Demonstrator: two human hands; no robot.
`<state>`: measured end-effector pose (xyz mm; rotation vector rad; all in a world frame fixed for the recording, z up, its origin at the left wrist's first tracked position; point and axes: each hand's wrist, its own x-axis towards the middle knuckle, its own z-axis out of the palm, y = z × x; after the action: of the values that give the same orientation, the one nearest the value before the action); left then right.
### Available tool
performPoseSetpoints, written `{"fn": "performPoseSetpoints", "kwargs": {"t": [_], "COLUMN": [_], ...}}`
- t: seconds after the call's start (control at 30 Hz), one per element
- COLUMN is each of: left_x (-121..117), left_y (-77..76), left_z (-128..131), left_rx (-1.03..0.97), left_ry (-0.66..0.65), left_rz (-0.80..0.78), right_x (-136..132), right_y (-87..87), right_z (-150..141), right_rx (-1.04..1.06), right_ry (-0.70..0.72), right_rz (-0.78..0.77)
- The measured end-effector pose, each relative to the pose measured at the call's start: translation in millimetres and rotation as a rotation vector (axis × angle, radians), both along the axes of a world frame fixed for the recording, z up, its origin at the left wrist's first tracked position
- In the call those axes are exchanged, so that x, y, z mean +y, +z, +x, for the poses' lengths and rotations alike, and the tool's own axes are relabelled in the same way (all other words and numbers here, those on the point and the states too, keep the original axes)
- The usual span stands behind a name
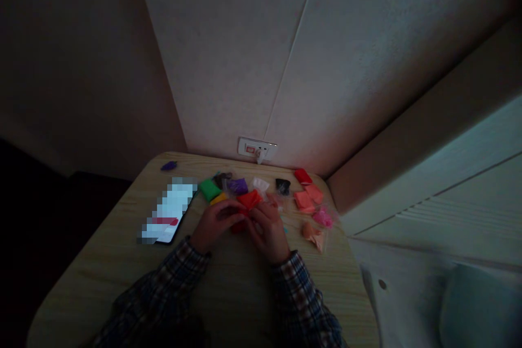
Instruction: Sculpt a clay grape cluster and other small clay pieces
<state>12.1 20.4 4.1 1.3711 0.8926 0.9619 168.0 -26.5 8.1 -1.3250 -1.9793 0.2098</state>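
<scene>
Both my hands meet over the wooden table [232, 293], fingers pinched on a bright red packet [249, 198] that looks like soft modelling clay in a clear wrapper. My left hand [214, 224] grips it from the left and my right hand [270, 230] from the right. More red shows below the fingertips, partly hidden. Just beyond lie a green packet [210, 189], a yellow one [219, 198], a purple one [237, 186], a white one [261, 185] and a black one [283, 186]. Beside my right hand are salmon packets [304, 201] and a peach lump [313, 235] on clear film.
A lit phone [175, 209] lies left of my hands, its screen blurred. Behind it is a small dark purple piece [168, 166]. At the right are a red packet [303, 176] and a pink one [323, 217]. A wall socket [256, 149] with a plug sits behind the table.
</scene>
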Motion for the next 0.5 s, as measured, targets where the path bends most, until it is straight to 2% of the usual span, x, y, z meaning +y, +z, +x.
{"fn": "performPoseSetpoints", "kwargs": {"t": [0.13,0.23,0.3,0.37,0.43,0.5], "left_x": [1.4,2.8,3.8,4.4,4.2,3.3], "left_y": [2.6,5.0,6.4,7.3,7.3,6.9], "left_z": [-1.6,-3.4,-4.4,-4.6,-3.9,-2.5], "left_rx": [0.001,0.026,0.045,0.055,0.046,0.022], "left_ry": [-0.015,-0.009,0.007,0.022,0.021,0.033], "left_rz": [-0.026,0.011,0.030,0.033,0.020,0.004], "right_x": [2.3,3.2,1.1,-5.9,-19.2,-36.7], "right_y": [-6.9,-2.4,10.6,29.7,48.4,59.1], "right_z": [4.2,7.1,6.6,2.9,-3.3,-9.3], "right_rx": [0.004,0.105,0.286,0.555,0.813,0.828], "right_ry": [-0.010,-0.006,-0.013,-0.006,0.085,0.123], "right_rz": [-0.052,-0.073,-0.062,-0.059,-0.082,-0.228]}}
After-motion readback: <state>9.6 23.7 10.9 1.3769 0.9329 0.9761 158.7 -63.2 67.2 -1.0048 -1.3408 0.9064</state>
